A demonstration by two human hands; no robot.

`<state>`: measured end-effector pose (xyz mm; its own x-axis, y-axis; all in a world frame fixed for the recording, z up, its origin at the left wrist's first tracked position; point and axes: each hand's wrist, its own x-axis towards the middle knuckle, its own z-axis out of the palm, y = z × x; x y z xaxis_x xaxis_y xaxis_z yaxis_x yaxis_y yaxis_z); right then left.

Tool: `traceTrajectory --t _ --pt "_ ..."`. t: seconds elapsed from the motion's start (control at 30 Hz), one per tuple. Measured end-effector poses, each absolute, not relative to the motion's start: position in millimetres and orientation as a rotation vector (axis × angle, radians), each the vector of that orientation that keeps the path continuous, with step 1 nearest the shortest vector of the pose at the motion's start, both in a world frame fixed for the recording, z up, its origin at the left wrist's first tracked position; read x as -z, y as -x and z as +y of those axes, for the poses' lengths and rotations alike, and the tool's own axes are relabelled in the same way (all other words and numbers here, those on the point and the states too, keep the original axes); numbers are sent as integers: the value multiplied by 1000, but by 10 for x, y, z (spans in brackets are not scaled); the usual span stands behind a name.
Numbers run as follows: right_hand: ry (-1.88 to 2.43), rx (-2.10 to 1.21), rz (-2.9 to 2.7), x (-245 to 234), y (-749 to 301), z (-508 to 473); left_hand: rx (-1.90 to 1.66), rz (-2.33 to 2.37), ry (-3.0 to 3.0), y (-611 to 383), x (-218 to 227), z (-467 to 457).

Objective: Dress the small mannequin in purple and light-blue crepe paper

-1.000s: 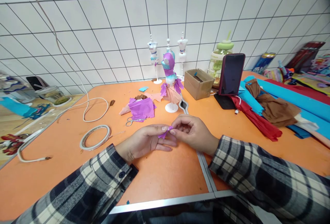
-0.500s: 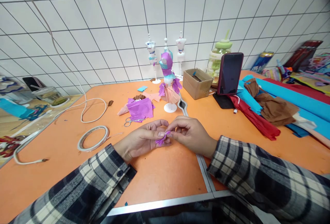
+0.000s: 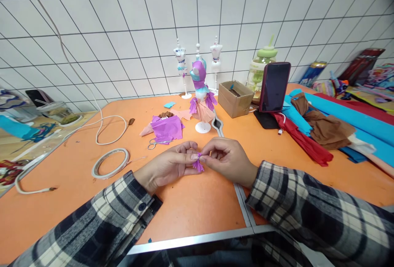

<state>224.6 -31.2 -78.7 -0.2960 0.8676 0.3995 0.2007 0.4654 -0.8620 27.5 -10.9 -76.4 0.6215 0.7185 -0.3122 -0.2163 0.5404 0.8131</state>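
Observation:
Between my two hands is a small gathered piece of purple crepe paper (image 3: 198,166), its pleats fanning out downward. My left hand (image 3: 174,161) pinches its gathered top between thumb and fingers. From the other side, the thumb and forefinger of my right hand (image 3: 229,161) grip the same gathered top. Just beyond my hands stands a small dress form (image 3: 202,94) dressed in purple, blue and peach paper. A larger sheet of purple crepe paper (image 3: 168,127) lies behind my left hand, with small scissors (image 3: 152,144) at its near edge.
A roll of tape (image 3: 95,172) lies left of my left hand, near a white cable (image 3: 100,135). Two more dress forms (image 3: 180,64) stand by the tiled wall. Toward the right are a cardboard box (image 3: 234,105), a propped phone (image 3: 275,88), a green-lidded bottle (image 3: 265,55) and coloured paper (image 3: 334,129).
The gathered purple paper has turned so its fanned end points more straight down and slightly right. Both hands still pinch it in nearly the same place.

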Motion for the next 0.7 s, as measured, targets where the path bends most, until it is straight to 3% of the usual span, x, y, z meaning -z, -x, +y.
traceTrajectory --t 0.43,0.7 --pt "926 -1058 -1732 812 -2235 -285 -762 712 -908 -272 813 -55" --pt "1112 -794 -1692 822 -2257 -248 -886 1039 -1869 -373 674 -148"
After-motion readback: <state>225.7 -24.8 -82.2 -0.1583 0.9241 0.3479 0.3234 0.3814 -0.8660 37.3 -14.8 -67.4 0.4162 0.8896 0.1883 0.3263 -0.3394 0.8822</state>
